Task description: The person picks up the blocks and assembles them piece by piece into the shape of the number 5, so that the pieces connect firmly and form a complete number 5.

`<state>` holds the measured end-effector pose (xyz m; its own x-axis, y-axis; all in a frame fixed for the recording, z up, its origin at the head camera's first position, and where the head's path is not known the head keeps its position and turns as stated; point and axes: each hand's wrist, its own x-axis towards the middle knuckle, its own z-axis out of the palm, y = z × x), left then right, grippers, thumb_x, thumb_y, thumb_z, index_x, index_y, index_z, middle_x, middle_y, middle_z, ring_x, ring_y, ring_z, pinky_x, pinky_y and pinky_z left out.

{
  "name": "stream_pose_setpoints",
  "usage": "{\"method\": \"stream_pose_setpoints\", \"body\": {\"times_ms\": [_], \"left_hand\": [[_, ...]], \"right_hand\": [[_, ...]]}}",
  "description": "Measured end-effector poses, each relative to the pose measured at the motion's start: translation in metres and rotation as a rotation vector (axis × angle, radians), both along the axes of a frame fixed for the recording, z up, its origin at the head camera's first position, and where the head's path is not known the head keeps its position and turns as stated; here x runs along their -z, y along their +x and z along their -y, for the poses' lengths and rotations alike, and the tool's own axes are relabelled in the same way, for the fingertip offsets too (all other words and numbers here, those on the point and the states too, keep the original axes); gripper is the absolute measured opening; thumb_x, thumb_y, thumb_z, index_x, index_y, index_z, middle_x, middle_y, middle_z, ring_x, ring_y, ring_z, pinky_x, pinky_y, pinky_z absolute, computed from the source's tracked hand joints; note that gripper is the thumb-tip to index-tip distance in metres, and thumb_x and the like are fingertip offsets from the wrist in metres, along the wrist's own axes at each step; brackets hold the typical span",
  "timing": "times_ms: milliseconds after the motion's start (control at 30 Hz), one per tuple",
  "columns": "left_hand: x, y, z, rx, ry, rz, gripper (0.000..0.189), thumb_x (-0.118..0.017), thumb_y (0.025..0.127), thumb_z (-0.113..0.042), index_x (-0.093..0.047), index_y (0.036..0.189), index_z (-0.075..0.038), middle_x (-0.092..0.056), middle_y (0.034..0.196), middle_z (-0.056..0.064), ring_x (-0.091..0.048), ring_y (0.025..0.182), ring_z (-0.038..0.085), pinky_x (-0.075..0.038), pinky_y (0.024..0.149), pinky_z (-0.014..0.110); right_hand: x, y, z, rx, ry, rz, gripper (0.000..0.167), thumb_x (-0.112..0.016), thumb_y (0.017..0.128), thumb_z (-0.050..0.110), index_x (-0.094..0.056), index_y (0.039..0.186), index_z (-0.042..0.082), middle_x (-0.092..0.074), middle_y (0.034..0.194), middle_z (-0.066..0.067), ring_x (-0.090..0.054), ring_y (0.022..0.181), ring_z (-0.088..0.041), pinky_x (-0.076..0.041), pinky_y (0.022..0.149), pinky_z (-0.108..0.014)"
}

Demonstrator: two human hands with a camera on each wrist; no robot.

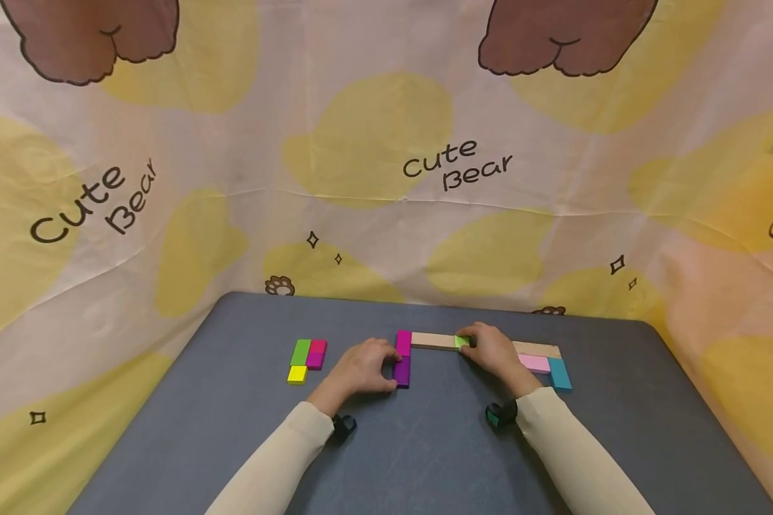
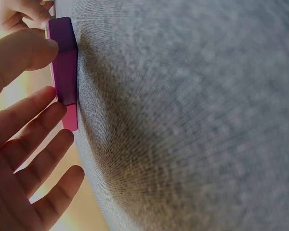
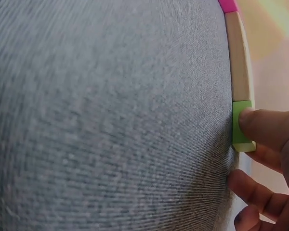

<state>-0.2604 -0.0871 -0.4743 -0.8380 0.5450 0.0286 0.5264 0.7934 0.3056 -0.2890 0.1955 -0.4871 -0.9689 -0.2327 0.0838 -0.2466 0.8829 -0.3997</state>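
My left hand is beside a purple block; its thumb and fingertips touch the side of that block, and the fingers look spread in the left wrist view. Against the purple block's far end lies a magenta block. A bare wooden strip runs right from the magenta block. Between thumb and fingers my right hand pinches a light green block, whose end meets the strip's right end. The fingers partly cover that green block.
Right of my right hand lie another wooden strip, a pink block and a blue block. At left, a green block, a red block, a magenta block and a yellow block sit together. A printed cloth hangs behind the table.
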Motion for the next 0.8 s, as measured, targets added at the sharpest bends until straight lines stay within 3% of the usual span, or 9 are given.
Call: {"method": "stream_pose_setpoints", "body": {"times_ms": [800], "left_hand": [[-0.0098, 0.0053, -0.0070, -0.001, -0.082, -0.009, 0.040, -0.076, 0.076, -0.036, -0.073, 0.111, -0.017, -0.064, 0.104, -0.003, -0.057, 0.097, 0.016, -0.051, 0.083, 0.035]], "right_hand": [[-0.0036, 0.0054, 0.0058, 0.026, -0.010, 0.019, 0.031, -0.073, 0.083, 0.023, -0.070, 0.112, 0.012, -0.064, 0.115, -0.012, -0.063, 0.100, -0.030, -0.051, 0.080, -0.048]]}}
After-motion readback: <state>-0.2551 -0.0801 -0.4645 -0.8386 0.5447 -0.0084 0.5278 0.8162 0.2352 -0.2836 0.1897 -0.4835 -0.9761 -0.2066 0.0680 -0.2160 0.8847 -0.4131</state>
